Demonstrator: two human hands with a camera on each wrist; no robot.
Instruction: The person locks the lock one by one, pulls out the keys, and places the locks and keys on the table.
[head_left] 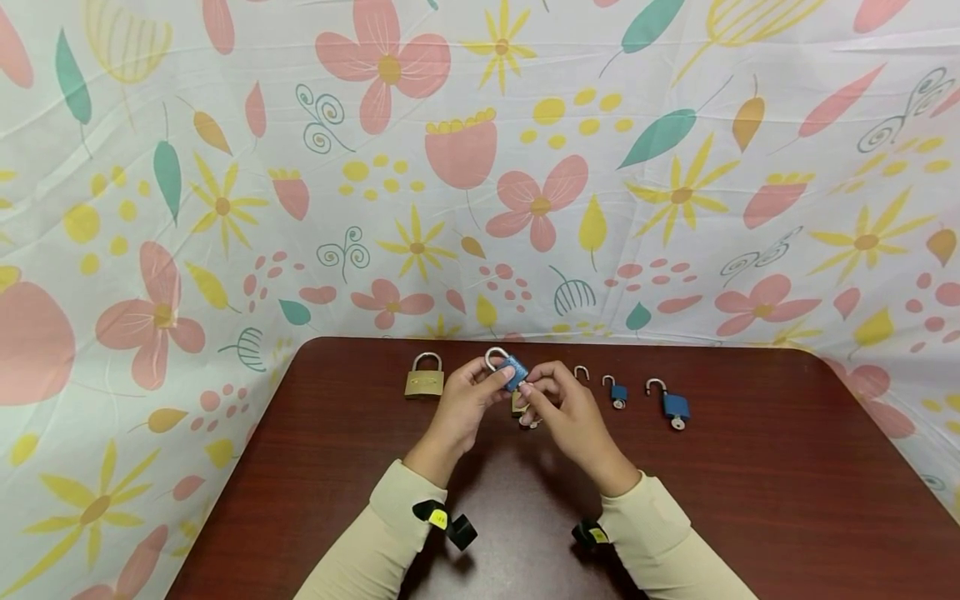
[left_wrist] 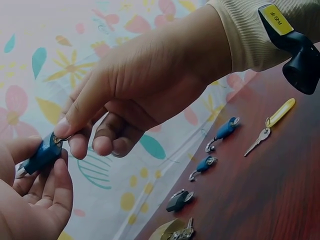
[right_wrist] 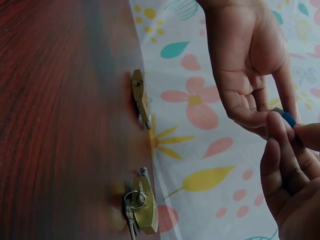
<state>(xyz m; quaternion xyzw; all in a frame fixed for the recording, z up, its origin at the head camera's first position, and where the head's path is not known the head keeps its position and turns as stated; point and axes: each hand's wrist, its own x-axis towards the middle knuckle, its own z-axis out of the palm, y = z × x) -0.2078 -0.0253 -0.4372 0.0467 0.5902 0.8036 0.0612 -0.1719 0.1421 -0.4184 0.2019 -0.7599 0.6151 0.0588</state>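
Observation:
In the head view my left hand point(head_left: 471, 396) grips a blue padlock point(head_left: 514, 372) by its body, thumb across the face, with the silver shackle pointing up and left. Close against the padlock's lower end are the fingertips of my right hand point(head_left: 566, 408). The left wrist view shows the right thumb and forefinger pinching a small key point(left_wrist: 65, 139) at the brass keyhole end of the blue padlock point(left_wrist: 42, 156). Fingers cover most of the key. From the right wrist, only a sliver of the blue padlock point(right_wrist: 288, 118) shows between both hands.
A large brass padlock point(head_left: 425, 383) stands left on the dark table point(head_left: 337, 467). Behind the hands is another brass padlock point(right_wrist: 146, 212) with keys. To the right lie a small blue padlock point(head_left: 618, 392) and a larger one point(head_left: 677, 407), shackles raised. A yellow-tagged key point(left_wrist: 264, 135) lies nearby.

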